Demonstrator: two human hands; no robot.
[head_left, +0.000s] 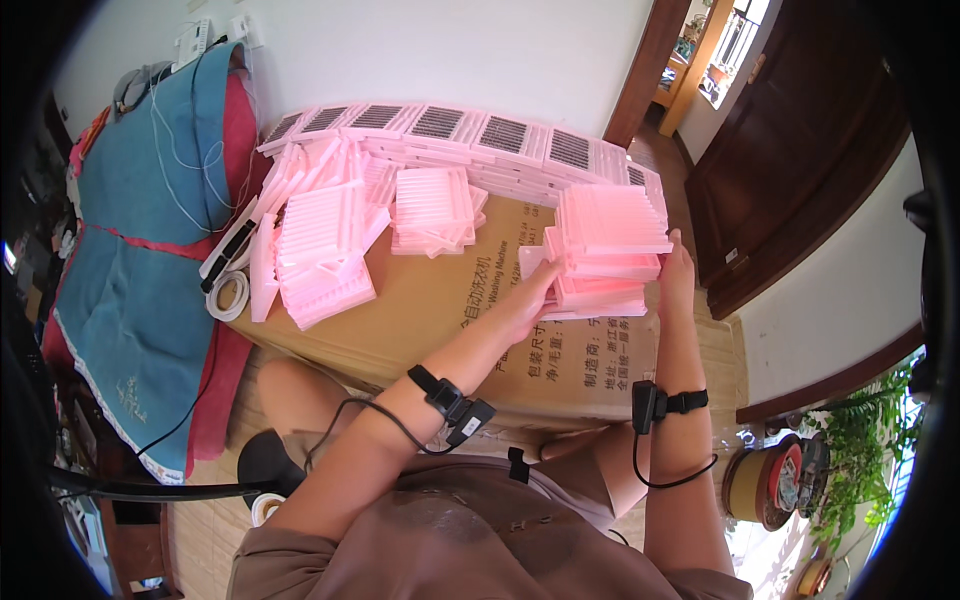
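A stack of pink ribbed plastic trays [612, 222] sits at the right end of a large brown cardboard box [430, 300]. Its layers are uneven and turned slightly against each other. My left hand [538, 290] grips the stack's left side, with its fingers partly hidden behind the trays. On the opposite side my right hand [678, 272] presses against the right edges. A smaller pile of pink trays [434, 205] lies left of them, and a larger, loosely heaped pile [322, 235] is farther left.
Along the wall runs a long row of stacked pink trays with dark-filled openings [437, 122]. A white cable or tape roll [228, 295] lies at the box's left corner. A blue-covered piece of furniture [140, 300] stands left, a dark wooden door [800, 150] right, potted plants [765, 485] lower right.
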